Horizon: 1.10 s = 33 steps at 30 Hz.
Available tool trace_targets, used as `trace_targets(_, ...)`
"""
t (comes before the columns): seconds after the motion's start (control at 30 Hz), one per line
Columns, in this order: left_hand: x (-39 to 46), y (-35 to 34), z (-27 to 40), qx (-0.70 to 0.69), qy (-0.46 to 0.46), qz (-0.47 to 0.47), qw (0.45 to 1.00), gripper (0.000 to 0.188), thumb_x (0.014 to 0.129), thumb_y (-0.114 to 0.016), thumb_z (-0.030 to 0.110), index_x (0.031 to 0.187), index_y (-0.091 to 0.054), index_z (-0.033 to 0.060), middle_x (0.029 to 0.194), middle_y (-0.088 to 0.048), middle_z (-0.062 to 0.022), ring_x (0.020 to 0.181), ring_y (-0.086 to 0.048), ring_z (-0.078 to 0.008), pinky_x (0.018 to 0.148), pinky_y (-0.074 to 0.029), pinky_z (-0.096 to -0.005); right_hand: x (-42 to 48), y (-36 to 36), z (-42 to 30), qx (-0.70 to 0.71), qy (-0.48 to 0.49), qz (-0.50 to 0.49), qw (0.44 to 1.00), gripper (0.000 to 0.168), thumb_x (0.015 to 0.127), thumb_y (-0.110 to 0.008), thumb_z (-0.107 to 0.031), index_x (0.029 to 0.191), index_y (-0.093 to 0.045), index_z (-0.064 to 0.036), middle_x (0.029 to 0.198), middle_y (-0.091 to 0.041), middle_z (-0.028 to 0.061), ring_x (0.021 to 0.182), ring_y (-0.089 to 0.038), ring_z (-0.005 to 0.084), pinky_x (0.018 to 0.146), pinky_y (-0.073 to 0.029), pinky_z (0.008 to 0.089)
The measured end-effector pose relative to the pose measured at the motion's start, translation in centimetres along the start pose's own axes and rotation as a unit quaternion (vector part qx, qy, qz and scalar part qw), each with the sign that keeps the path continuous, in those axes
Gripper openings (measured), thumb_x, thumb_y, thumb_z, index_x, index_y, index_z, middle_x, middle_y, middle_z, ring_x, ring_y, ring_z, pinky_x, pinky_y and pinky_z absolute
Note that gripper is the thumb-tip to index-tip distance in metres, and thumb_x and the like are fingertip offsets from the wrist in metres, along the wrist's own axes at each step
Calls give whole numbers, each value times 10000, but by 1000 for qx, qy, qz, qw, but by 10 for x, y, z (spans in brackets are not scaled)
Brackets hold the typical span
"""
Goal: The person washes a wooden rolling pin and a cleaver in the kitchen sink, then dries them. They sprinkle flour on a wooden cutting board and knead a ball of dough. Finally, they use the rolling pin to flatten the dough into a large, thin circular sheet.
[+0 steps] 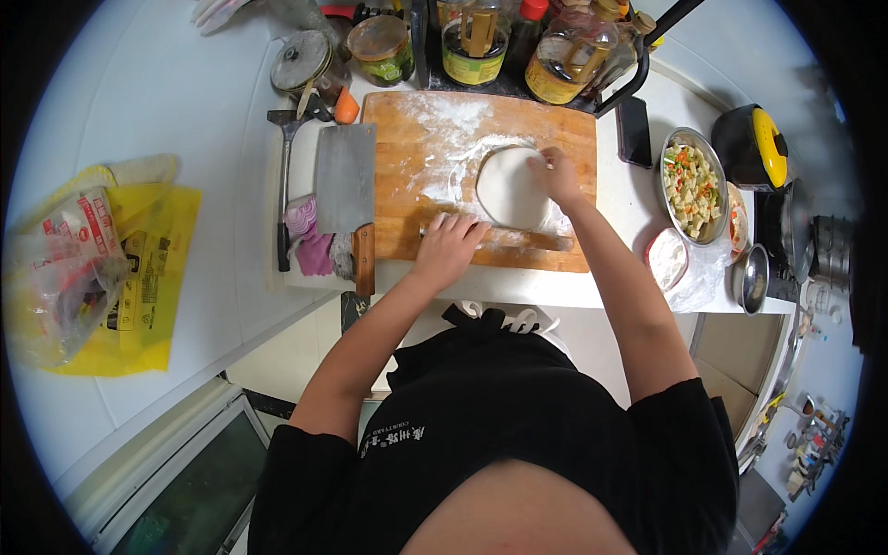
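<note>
A flat round of white dough (pixel 510 189) lies on a floured wooden cutting board (pixel 402 173). My right hand (pixel 555 177) pinches the dough's right edge between thumb and fingers. Along the board's near edge lies a wooden rolling pin (pixel 534 239), just below the dough. My left hand (pixel 451 239) rests over the pin's left end, fingers laid across it. Loose flour (pixel 451 114) is spread thickly over the upper part of the board and around the dough.
A cleaver (pixel 345 180) overlaps the board's left edge, its wooden handle towards me. Sauce bottles (pixel 562 66) stand in a rack behind the board. To the right are a phone (pixel 633 132), a metal bowl of diced food (pixel 692 187), a bag of flour (pixel 667 258) and a small metal bowl (pixel 753 279).
</note>
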<state>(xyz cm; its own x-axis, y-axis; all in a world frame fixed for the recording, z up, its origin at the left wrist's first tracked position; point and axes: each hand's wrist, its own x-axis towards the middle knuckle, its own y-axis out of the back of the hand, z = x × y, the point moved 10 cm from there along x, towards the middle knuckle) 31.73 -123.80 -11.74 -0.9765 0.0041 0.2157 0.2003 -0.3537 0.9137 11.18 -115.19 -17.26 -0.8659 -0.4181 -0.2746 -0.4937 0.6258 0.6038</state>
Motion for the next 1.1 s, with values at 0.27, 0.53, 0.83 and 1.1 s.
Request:
trace_targets(0.27, 8, -7, -4, -25, -4, -35, 999, 420, 766, -562, 113, 1185, -526, 96, 1066, -553, -82, 1006, -513, -246, 890, -390, -394, -88, 30, -4, -164, 101, 84, 978, 523, 881, -526, -287, 1295, -381, -2, 1225, -475, 229, 1120, -496, 310, 938, -399, 401)
trace_targets(0.53, 66, -37, -52, 78, 76, -68, 992, 563, 890, -414, 296, 1380, -263, 63, 1423, -276, -143, 1327, -238, -262, 1085, -151, -413, -34, -1, -20, -371, 148, 70, 914, 556, 943, -250, -365, 1407, -187, -64, 1446, -240, 121, 1338, -210, 289, 1092, -95, 476)
trace_targets(0.83, 40, -48, -43, 56, 116, -113, 985, 559, 910, -344, 343, 1373, -283, 35, 1446, -238, -146, 1338, -215, -298, 1093, -118, -463, -64, -13, 0, -383, 131, 4, 914, 606, 939, -195, -427, 1405, -182, -40, 1451, -229, 130, 1351, -192, 267, 1093, -78, 497)
trace_targets(1.1, 102, -23, -71, 83, 122, 18, 989, 538, 878, -418, 308, 1340, -341, 43, 1409, -303, -166, 1323, -248, -293, 1084, -130, -470, 19, 9, -47, -375, 181, 133, 899, 575, 935, -230, -412, 1413, -186, -95, 1455, -235, 88, 1355, -183, 231, 1085, -61, 527)
